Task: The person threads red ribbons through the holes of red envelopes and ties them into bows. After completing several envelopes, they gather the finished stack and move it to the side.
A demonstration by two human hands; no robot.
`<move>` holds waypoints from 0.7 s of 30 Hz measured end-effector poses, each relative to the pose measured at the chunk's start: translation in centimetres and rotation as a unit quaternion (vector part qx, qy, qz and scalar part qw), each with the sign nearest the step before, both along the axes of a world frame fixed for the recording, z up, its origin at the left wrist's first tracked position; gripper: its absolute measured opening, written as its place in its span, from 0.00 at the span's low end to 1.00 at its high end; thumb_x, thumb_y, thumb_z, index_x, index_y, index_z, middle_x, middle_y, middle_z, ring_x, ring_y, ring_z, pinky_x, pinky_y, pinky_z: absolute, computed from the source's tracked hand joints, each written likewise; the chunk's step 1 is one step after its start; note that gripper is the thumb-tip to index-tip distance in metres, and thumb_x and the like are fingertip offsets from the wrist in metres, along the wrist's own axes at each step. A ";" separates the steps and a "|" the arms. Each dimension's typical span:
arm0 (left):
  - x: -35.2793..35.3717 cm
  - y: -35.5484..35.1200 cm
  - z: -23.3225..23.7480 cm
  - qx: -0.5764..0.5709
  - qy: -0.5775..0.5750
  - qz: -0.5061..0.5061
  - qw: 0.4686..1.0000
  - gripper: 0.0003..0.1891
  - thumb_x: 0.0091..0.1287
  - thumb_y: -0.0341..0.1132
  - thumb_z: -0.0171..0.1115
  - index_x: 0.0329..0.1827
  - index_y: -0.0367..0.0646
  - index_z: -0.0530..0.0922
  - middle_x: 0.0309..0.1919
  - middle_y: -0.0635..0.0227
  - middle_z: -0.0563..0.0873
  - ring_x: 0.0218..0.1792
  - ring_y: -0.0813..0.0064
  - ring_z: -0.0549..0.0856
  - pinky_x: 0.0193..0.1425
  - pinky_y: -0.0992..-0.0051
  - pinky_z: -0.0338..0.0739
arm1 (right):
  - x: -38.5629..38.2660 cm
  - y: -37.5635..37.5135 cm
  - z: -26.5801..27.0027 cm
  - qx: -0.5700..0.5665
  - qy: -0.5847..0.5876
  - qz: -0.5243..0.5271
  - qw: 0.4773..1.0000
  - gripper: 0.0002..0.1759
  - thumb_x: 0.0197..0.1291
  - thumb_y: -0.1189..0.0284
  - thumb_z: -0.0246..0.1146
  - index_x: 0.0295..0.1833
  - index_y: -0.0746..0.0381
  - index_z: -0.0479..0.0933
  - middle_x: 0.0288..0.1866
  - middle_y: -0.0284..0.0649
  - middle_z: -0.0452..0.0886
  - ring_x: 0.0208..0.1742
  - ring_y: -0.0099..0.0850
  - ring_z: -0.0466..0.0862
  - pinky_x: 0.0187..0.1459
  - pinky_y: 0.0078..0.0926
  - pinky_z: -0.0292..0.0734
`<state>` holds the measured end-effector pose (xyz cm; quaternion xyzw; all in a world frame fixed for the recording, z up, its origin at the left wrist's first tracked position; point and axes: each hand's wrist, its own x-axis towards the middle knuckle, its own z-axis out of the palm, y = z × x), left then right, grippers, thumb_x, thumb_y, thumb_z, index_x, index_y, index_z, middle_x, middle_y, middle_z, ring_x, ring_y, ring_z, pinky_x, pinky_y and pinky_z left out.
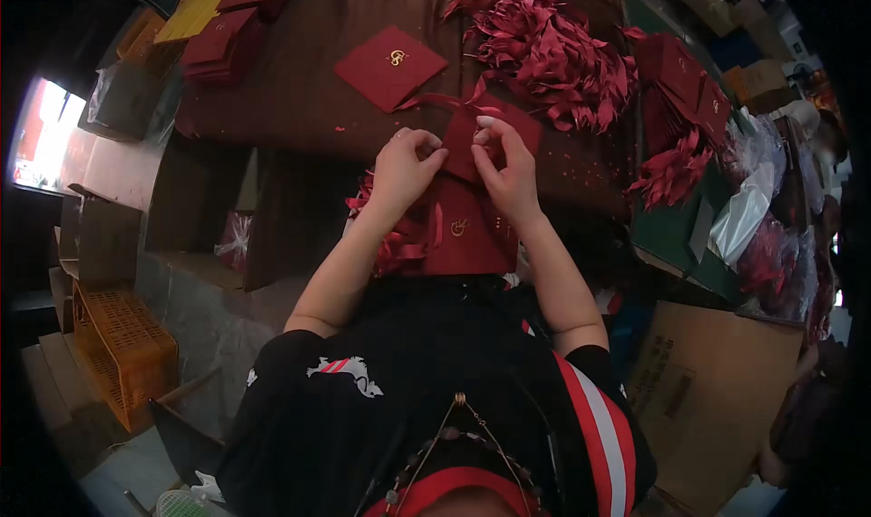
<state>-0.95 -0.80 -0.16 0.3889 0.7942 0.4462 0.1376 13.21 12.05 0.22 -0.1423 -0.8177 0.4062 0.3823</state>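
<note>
A plain dark red card (522,129) lies at the table's front edge, beneath and behind my fingers. My left hand (406,165) is by its left side, thumb and index finger pinched together. Over the card, my right hand (506,168) has its fingers curled and pinched too. What either pinch holds is too small to make out. A red ribbon (437,99) runs leftward from the card's upper edge. Nearer my body, another red card (467,231) with a gold emblem lies by loose red ribbons (399,249).
A red card (392,68) with a gold emblem lies on the brown cloth (308,109). Beyond my right hand is a ribbon heap (553,50). Card stacks stand at left (218,50) and right (685,86). Cardboard boxes and an orange crate (122,349) are around the table.
</note>
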 end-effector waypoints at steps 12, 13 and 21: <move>0.6 0.1 -1.3 0.041 -0.015 0.002 0.999 0.13 0.64 0.35 0.71 0.47 0.37 0.86 0.39 0.62 0.87 0.38 0.68 0.85 0.47 0.69 0.79 | -0.9 -0.6 -0.2 0.155 -0.066 0.013 0.986 0.26 0.68 0.82 0.60 0.70 0.61 0.69 0.44 0.43 0.77 0.47 0.43 0.80 0.53 0.39 0.74; 0.7 0.1 -1.0 0.039 -0.023 0.005 0.999 0.12 0.64 0.35 0.71 0.47 0.38 0.86 0.39 0.61 0.87 0.40 0.67 0.85 0.48 0.68 0.79 | -1.0 -0.7 -0.3 0.158 -0.063 0.017 0.985 0.26 0.68 0.83 0.59 0.71 0.62 0.68 0.44 0.43 0.77 0.47 0.43 0.80 0.53 0.39 0.74; 2.0 0.1 -0.9 0.048 0.037 0.015 0.998 0.10 0.64 0.33 0.70 0.45 0.39 0.86 0.38 0.62 0.85 0.43 0.61 0.86 0.48 0.64 0.80 | -1.4 -0.6 -1.0 0.201 -0.118 0.033 0.972 0.34 0.60 0.86 0.58 0.73 0.63 0.65 0.47 0.46 0.76 0.48 0.45 0.78 0.55 0.41 0.73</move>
